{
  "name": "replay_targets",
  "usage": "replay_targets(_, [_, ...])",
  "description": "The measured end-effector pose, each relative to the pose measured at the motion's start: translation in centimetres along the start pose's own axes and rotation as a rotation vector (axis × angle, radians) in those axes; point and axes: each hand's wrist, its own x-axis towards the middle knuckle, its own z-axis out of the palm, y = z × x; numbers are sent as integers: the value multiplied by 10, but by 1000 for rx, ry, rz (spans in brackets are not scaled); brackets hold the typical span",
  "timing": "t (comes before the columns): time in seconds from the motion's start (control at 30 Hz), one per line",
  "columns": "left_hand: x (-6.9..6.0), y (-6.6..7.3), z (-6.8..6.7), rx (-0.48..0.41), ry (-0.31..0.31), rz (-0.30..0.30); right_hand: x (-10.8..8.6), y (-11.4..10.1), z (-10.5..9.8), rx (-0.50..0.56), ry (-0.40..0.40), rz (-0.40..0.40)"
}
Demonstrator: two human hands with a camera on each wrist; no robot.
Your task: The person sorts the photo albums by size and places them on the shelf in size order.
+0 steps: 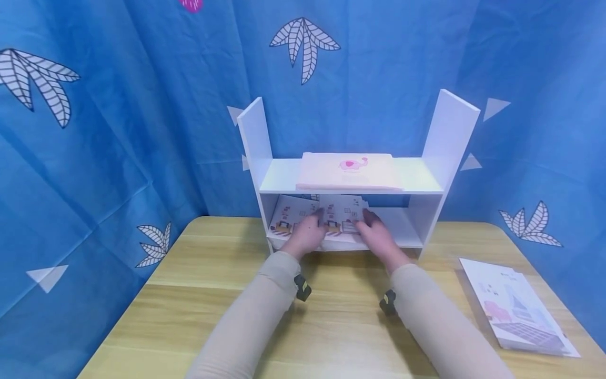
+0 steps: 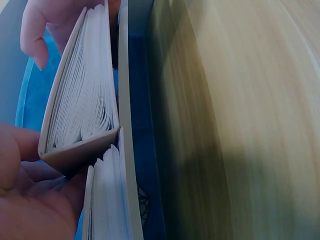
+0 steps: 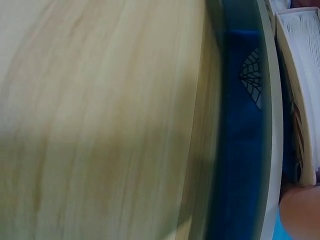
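Both hands hold a thick book [image 1: 342, 210] with a printed cover, in the lower compartment of a white shelf [image 1: 433, 142]. My left hand [image 1: 307, 231] grips its left edge, my right hand [image 1: 376, 237] its right edge. Close up in the left wrist view, the left thumb and fingers lie around one corner of the book [image 2: 85, 95], and its page edges fan slightly. A similar book [image 1: 291, 213] lies flat just to the left, partly behind the left hand. The right wrist view catches only part of the held book [image 3: 302, 75] and a fingertip.
On the upper shelf board lies a pink item with an elephant print [image 1: 350, 171]. At the table's right side is a stack of printed books or sheets [image 1: 521, 310]. The shelf stands at the back of the wooden table [image 1: 331, 326], before a blue curtain [image 1: 379, 79].
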Motion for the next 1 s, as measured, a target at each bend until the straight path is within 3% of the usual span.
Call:
replay_targets(0.13, [-1, 0, 0, -19, -7, -2, -2, 0, 3, -93, 21, -46])
replay_targets(0.37, [-3, -1, -2, 84, 46, 7, -4, -3, 9, -228, 16, -77])
replay_targets(0.7, [-2, -5, -3, 150, 44, 28, -1, 5, 15, -393, 56, -120])
replay_targets(0.87, [-5, -5, -3, 145, 56, 50, -1, 6, 16, -412, 75, -152])
replay_targets(1.0, [-9, -7, -2, 147, 72, 100, -3, 6, 16, -405, 70, -154])
